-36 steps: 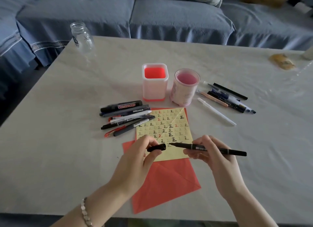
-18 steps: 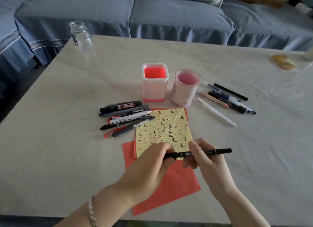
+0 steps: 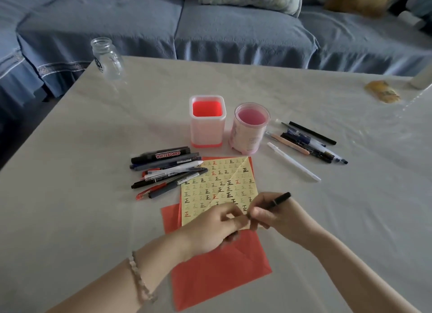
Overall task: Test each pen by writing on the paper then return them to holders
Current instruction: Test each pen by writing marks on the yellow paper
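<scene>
Now both hands meet over the near edge of the yellow square paper sheet [image 3: 218, 188], which is covered in small written characters and lies on a red paper sheet [image 3: 217, 266]. The right hand [image 3: 278, 215] grips a slim black pen [image 3: 279, 199], its rear end pointing up and away to the right. The left hand [image 3: 216, 228] pinches at the pen's front end (what its fingertips hold is hidden). Beyond the paper stand a square white-and-red holder [image 3: 207, 122] and a round pink holder [image 3: 250, 129], side by side. Loose pens lie in a left pile [image 3: 167, 170] and a right pile [image 3: 308, 143] on the pale table [image 3: 70, 195].
</scene>
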Tool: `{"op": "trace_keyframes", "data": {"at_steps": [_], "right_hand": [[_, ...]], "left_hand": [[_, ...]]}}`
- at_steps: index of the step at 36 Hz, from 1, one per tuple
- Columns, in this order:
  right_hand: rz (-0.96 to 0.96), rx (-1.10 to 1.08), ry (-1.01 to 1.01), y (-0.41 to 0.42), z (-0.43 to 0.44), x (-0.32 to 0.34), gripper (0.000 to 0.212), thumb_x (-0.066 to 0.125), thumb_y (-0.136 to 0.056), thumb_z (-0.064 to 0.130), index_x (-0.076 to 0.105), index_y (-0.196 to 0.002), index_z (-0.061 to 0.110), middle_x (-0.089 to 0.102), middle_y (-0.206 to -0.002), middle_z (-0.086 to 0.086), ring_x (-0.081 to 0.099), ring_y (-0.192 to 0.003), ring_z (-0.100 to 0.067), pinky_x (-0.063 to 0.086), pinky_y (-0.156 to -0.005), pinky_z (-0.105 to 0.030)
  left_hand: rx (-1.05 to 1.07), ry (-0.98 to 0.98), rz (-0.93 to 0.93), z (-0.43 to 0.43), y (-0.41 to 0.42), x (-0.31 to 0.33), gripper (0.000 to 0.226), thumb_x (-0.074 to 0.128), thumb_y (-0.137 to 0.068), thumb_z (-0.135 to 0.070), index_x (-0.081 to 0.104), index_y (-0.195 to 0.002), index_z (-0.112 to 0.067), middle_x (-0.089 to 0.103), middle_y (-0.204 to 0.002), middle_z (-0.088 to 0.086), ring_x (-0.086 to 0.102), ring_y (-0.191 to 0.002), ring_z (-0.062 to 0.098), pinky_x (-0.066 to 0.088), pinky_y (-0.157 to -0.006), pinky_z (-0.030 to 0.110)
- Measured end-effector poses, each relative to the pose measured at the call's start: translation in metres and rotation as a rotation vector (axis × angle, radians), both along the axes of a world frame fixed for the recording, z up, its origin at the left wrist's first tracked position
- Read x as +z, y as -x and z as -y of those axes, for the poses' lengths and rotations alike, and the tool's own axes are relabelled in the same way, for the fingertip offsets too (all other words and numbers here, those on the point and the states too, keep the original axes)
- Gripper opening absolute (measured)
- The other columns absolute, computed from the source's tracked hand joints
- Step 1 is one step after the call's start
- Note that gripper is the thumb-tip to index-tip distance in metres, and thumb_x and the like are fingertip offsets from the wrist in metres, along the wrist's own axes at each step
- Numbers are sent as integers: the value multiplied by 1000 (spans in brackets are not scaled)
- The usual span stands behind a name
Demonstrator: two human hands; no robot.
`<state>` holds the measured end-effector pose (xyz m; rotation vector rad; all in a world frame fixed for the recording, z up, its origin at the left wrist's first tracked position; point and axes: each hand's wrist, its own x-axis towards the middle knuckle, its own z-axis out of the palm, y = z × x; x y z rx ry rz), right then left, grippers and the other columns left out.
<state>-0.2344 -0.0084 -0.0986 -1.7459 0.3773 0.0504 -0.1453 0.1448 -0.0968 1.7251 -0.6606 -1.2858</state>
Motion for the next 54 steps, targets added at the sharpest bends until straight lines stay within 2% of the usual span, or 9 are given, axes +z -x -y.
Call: {"op": "trace_keyframes", "data": {"at_steps": [6, 9, 13, 23, 31, 35, 41, 46, 54], "right_hand": [[-66, -518, 660, -13, 68, -33, 9, 61, -85, 15, 67, -93, 16, 63, -89, -4, 57, -81, -22, 42, -68, -24], [-217, -563, 836, -22, 95, -35, 38, 54, -86, 8, 52, -125, 8, 51, -130, -14, 39, -123, -31, 31, -100, -39], [-403, -483, 916, -26, 102, -42, 44, 50, -88, 14, 45, -131, 12, 46, -136, -12, 35, -127, -30, 27, -102, -41], [-191, -535, 730, -5, 72, -35, 23, 60, -77, 5, 66, -98, 13, 59, -95, -5, 52, -75, -18, 38, -66, -27], [45, -220, 541, 0, 16, 22, 35, 63, -74, -3, 63, -72, 32, 58, -68, 24, 48, -59, -1, 37, -53, -5], [68, -118, 455, -2, 5, 37, 36, 65, -74, -5, 66, -71, 32, 62, -66, 21, 52, -56, -5, 41, -54, -10], [210, -322, -186, -5, -1, 45, 8, 65, -75, 0, 60, -71, 4, 60, -52, -7, 55, -47, -13, 46, -49, -17], [177, -278, -74, -12, -26, 24, 31, 59, -79, 32, 51, -67, 4, 43, -46, 1, 36, -41, -9, 31, -41, -15], [171, -272, -132, -4, -32, 7, 36, 46, -94, 11, 34, -61, 8, 37, -39, 4, 32, -35, -7, 28, -38, -16]], "left_hand": [[129, -62, 1129, -14, -32, -22, 6, 59, -89, -17, 55, -87, -14, 49, -65, -10, 41, -50, 3, 30, -52, 14], [224, -63, 1346, -22, -55, -30, 12, 70, -78, -11, 58, -81, -9, 57, -69, -2, 53, -59, 15, 45, -60, 30], [351, -207, 1453, -31, -84, -36, 11, 69, -78, -11, 60, -81, -6, 60, -78, 7, 57, -73, 28, 43, -68, 39], [437, -343, 1377, -36, -111, -48, 24, 59, -86, -13, 62, -108, -3, 59, -104, 19, 52, -98, 41, 36, -87, 50], [43, 249, 1291, -13, -64, -22, 49, 37, -93, -40, 42, -130, -8, 48, -132, 9, 38, -124, 20, 26, -106, 34], [-167, 360, 1386, -3, -41, -19, 27, 38, -93, -30, 47, -115, -15, 62, -107, 2, 54, -99, 19, 43, -87, 34], [3, 424, 1196, 3, -22, -10, 25, 37, -94, -22, 57, -95, -8, 59, -81, 1, 51, -71, 11, 42, -62, 26], [-124, 439, 1055, 7, -11, -13, 31, 32, -96, -24, 55, -104, -5, 57, -83, 7, 53, -72, 22, 47, -60, 38], [-146, 474, 784, -3, 5, -14, 22, 27, -99, -35, 45, -110, -28, 61, -104, -14, 60, -82, 5, 49, -69, 29]]}}
